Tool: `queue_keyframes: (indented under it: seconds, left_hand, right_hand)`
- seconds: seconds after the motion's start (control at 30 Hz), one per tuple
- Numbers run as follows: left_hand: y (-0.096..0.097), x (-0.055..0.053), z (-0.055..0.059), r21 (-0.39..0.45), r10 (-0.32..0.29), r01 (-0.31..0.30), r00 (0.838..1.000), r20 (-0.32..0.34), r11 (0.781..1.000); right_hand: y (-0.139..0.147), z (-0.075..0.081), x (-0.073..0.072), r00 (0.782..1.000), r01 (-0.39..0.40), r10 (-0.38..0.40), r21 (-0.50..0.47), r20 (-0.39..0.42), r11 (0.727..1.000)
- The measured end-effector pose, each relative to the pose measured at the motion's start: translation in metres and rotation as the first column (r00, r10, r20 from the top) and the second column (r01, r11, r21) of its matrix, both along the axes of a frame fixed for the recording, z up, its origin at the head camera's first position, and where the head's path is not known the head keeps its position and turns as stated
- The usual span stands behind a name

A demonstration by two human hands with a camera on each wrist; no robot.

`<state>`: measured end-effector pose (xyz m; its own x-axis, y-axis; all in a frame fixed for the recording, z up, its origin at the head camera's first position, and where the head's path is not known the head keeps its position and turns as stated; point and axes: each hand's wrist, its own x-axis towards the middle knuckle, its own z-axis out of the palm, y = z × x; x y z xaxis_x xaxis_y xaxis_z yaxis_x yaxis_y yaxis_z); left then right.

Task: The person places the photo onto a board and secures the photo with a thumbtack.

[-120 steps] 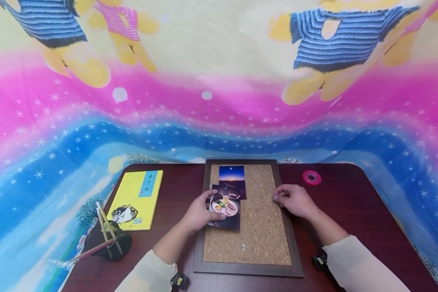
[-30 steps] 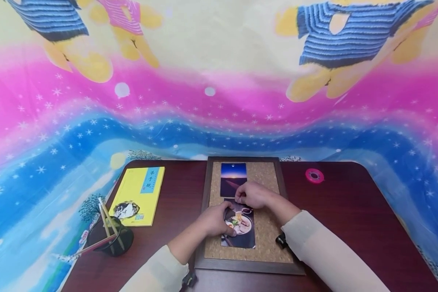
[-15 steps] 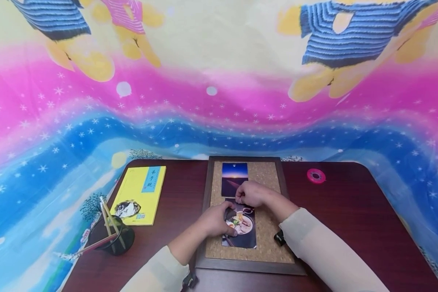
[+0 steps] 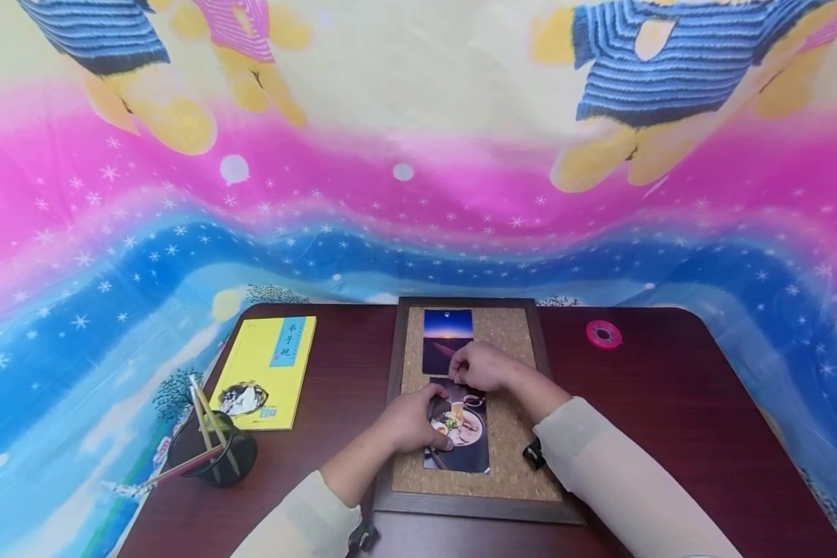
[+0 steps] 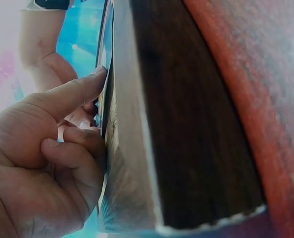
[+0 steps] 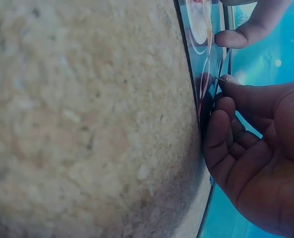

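Note:
A photo of a noodle bowl (image 4: 470, 457) lies on the framed corkboard (image 4: 523, 434), just below a sunset photo (image 4: 441, 341) that has a small pale pin at its top. My left hand (image 4: 410, 418) rests on the noodle photo's left side, thumb and index finger spread and pressing it against the board; its other fingers look curled in the left wrist view. At the photo's top edge, my right hand (image 4: 484, 366) pinches a pin. The pin's thin metal shaft (image 6: 219, 79) shows between fingertips and photo in the right wrist view; its head is mostly hidden.
A yellow book (image 4: 265, 372) lies at the left of the dark red table (image 4: 656, 426). In front of it stands a black mesh pen cup (image 4: 240, 457) with pencils. A pink tape roll (image 4: 603, 334) sits at the back right. A printed cloth (image 4: 363, 248) hangs behind.
Since the earliest frame, the noodle photo has shifted down and right off the sunset photo and lies flat. My right hand moved left from the frame's edge to its top. The last second shows hardly any motion.

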<state>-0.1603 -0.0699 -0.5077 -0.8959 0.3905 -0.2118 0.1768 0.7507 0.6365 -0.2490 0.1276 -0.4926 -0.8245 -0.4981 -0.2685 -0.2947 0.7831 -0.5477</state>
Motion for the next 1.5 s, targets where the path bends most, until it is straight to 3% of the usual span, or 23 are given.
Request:
queue_keyframes:
  seconds: [0.97,1.5]
  left_hand:
    - [0.0005,-0.0013,-0.0024,0.018,-0.001,0.002,1.0,-0.01,1.0]
    - [0.0,-0.0008,-0.0034,0.03,0.001,-0.001,1.0,-0.006,1.0]
  right_hand:
    - [0.0012,-0.0062,0.0003,0.998,0.054,-0.054,-0.008,0.017,0.999]
    - [0.0023,-0.007,0.0005,0.999,0.047,-0.046,-0.019,0.017,0.999]
